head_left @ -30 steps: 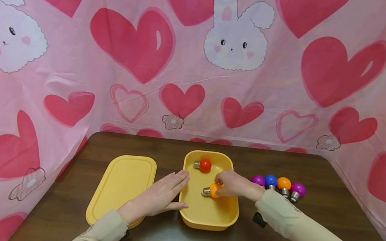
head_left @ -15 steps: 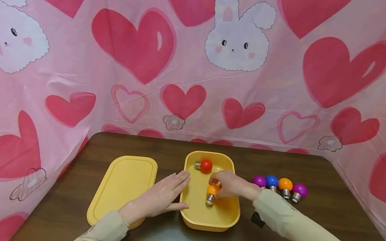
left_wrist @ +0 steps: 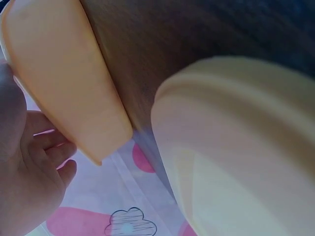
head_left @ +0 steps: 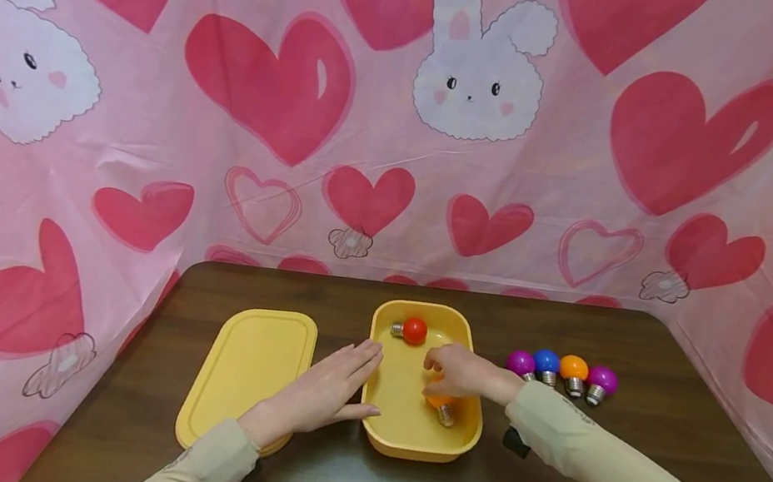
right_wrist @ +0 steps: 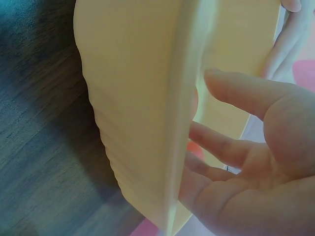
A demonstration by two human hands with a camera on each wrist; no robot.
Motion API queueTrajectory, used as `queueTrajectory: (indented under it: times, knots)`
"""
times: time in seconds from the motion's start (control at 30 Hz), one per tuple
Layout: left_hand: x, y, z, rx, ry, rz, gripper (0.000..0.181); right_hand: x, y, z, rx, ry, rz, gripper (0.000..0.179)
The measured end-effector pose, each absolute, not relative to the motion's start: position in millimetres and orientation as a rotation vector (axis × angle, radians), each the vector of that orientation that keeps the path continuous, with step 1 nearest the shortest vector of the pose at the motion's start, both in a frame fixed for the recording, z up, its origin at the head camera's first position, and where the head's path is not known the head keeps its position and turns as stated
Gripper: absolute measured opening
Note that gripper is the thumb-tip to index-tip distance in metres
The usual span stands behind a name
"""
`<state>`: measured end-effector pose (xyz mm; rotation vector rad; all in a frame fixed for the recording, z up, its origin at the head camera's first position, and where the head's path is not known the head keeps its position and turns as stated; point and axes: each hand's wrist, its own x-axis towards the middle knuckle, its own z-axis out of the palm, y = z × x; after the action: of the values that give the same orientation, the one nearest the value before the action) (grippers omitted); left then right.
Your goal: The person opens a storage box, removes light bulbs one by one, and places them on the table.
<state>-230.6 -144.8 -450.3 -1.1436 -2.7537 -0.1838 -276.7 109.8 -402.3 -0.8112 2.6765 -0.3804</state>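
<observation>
A yellow plastic box (head_left: 415,452) stands on the table with a red light bulb (head_left: 414,331) lying near its far end. My right hand (head_left: 464,373) reaches over the box's right rim, directly above an orange light bulb (head_left: 446,416) whose metal base points toward the near right corner. In the right wrist view the thumb and fingers are spread apart, with no bulb visibly pinched; the box wall hides part of that space. My left hand (head_left: 327,387) rests with straight fingers against the box's left rim.
Left of the box lies a flat yellow lid (head_left: 248,371), partly behind my left forearm. A row of several bulbs, among them a blue one (head_left: 547,361) and a purple one (head_left: 603,380), lies right of the box. A pink patterned cloth (head_left: 453,201) hangs behind the table.
The orange bulb has turned, its metal base swinging from pointing left, through toward me, to the near right. My right hand's fingers have loosened from it. My left hand has stayed put.
</observation>
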Motion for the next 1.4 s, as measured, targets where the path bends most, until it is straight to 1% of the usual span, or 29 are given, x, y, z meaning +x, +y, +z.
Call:
queueTrajectory:
  times: [0.13,0.3,0.53,0.6,0.73,0.83,1.0,1.13,1.4]
  knots:
    - [-231,-145,-451,-1.136,-2.766,-0.189,0.081,-277,110,-403,-0.823,2.634,-0.383,0.038]
    - [-231,-145,-451,-1.128,-2.783,-0.183,0.082,-276,109,-402,-0.909,2.581,-0.409,0.039]
    - [-232,-144,-451,-1.122,-2.801,-0.18,0.083,-272,108,-398,-0.792,2.627,-0.337,0.043]
    - [-232,-144,-451,-1.121,-2.8,-0.175,0.082,-271,108,-398,-0.788,2.644,-0.299,0.041]
    - [-232,-145,-451,-1.123,-2.793,-0.172,0.082,-270,108,-397,-0.822,2.655,-0.29,0.029]
    - [-232,-145,-452,-1.126,-2.781,-0.168,0.082,-269,108,-397,-0.845,2.654,-0.307,0.025]
    - [-232,-145,-452,-1.126,-2.783,-0.17,0.082,-269,111,-392,-0.791,2.649,-0.368,0.022]
    - [-232,-145,-452,-1.127,-2.782,-0.18,0.082,-272,116,-386,-0.755,2.658,-0.429,0.024]
    - [-233,-145,-454,-1.146,-2.72,-0.184,0.081,-280,137,-373,-0.823,2.681,-0.57,0.026]
